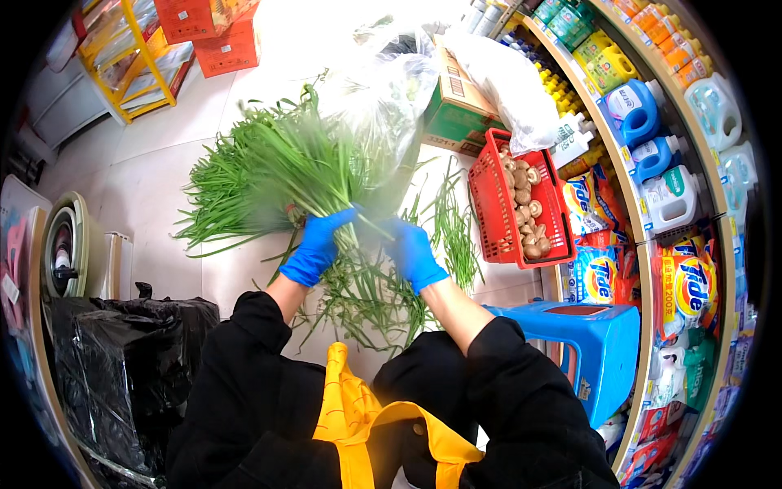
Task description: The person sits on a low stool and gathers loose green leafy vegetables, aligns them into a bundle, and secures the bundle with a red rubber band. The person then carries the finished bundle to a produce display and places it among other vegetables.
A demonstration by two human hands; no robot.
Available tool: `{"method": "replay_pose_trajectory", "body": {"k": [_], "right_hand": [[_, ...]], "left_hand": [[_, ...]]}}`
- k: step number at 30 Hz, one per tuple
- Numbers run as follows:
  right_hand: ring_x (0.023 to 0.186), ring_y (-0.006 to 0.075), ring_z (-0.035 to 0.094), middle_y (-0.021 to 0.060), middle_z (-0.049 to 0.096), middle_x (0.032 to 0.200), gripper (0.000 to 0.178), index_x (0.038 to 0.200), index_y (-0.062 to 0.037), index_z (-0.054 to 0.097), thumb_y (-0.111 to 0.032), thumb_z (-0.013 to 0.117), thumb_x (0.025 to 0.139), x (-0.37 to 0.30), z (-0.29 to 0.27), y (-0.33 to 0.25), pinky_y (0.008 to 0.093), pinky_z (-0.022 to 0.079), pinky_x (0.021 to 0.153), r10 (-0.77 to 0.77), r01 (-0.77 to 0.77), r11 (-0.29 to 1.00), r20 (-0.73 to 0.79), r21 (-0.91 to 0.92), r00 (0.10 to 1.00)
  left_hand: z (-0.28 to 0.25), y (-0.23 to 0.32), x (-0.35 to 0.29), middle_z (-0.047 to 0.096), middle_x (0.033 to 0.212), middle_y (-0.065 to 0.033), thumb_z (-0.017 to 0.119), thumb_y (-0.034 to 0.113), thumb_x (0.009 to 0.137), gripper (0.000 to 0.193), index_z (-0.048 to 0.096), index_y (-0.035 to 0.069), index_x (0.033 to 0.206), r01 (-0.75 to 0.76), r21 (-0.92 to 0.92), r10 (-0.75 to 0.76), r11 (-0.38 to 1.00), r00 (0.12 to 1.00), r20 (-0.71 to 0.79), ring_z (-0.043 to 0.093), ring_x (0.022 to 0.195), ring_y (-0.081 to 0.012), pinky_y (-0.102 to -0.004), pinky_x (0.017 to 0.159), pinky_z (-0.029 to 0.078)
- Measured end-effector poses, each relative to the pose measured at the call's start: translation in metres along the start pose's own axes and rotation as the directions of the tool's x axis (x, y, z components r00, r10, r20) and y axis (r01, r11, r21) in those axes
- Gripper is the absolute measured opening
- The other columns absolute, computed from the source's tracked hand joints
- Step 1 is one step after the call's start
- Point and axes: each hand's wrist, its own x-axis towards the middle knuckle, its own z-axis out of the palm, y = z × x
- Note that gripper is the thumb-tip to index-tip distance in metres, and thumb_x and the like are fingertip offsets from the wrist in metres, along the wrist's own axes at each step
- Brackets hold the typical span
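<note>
Left of 1 red basket [489, 208] at the right edge of the floor [216, 281], the left hand [318, 247] clasps green stalks [309, 167]; the right hand's [413, 254] grip I cannot tell.

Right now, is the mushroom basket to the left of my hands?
No, the red basket with the mushrooms sits to the right of your right hand.

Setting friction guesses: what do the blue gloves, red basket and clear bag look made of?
Blue gloves: thin rubber, perhaps nitrile, mostly matte; close fit.
Red basket: probably hard plastic, smooth; slotted, moulded-looking walls.
Clear bag: likely thin plastic film, shiny; see-through, crinkled.
</note>
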Motion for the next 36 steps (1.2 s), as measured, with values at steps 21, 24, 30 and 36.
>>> {"method": "replay_pose_trajectory", "body": {"k": [21, 24, 30, 36], "right_hand": [[0.062, 0.0331, 0.052, 0.0187, 0.052, 0.066, 0.023, 0.077, -0.0009, 0.049, -0.022, 0.045, 0.085, 0.001, 0.060, -0.026, 0.0388, 0.040, 0.055, -0.327, 0.373, 0.746, 0.184, -0.552, 0.927], [0.058, 0.0107, 0.049, 0.0047, 0.052, 0.066, 0.021, 0.085, -0.0027, 0.053, -0.022, 0.045, 0.088, 0.007, 0.066, -0.030, 0.0256, 0.040, 0.054, -0.332, 0.412, 0.729, 0.243, -0.547, 0.911], [0.055, 0.0170, 0.053, 0.0099, 0.054, 0.060, 0.027, 0.077, -0.0008, 0.056, -0.023, 0.045, 0.086, 0.008, 0.038, -0.023, 0.0314, 0.041, 0.053, -0.205, 0.282, 0.893, 0.241, -0.352, 0.949], [0.053, 0.0227, 0.054, 0.0121, 0.059, 0.063, 0.033, 0.075, -0.0017, 0.061, -0.032, 0.050, 0.083, 0.013, -0.005, 0.001, 0.0347, 0.043, 0.056, -0.173, 0.112, 0.791, -0.045, -0.601, 0.984]], "left_hand": [[0.004, 0.018, 0.001, 0.062, 0.077, -0.0079, 0.064, 0.007, 0.073, 0.016, 0.062, -0.003, 0.086, 0.196, 0.083, -0.184, 0.977, 0.974, -0.134, 0.059, 0.069, -0.0149, -0.0250, 0.061, 0.047], [-0.012, 0.018, 0.008, 0.061, 0.075, -0.0060, 0.066, 0.005, 0.069, 0.016, 0.063, -0.001, 0.085, 0.163, 0.048, -0.148, 0.985, 0.963, -0.225, 0.058, 0.065, -0.0141, -0.0247, 0.059, 0.046], [-0.010, 0.009, 0.021, 0.058, 0.070, -0.0020, 0.069, 0.001, 0.065, 0.015, 0.061, 0.003, 0.077, 0.143, 0.123, -0.104, 0.982, 0.954, -0.283, 0.055, 0.059, -0.0125, -0.0252, 0.057, 0.044], [-0.016, 0.021, 0.026, 0.055, 0.057, -0.0052, 0.063, 0.015, 0.075, 0.014, 0.060, 0.001, 0.075, 0.179, 0.056, -0.146, 0.982, 0.917, -0.372, 0.052, 0.042, -0.0150, -0.0252, 0.040, 0.045]]}}
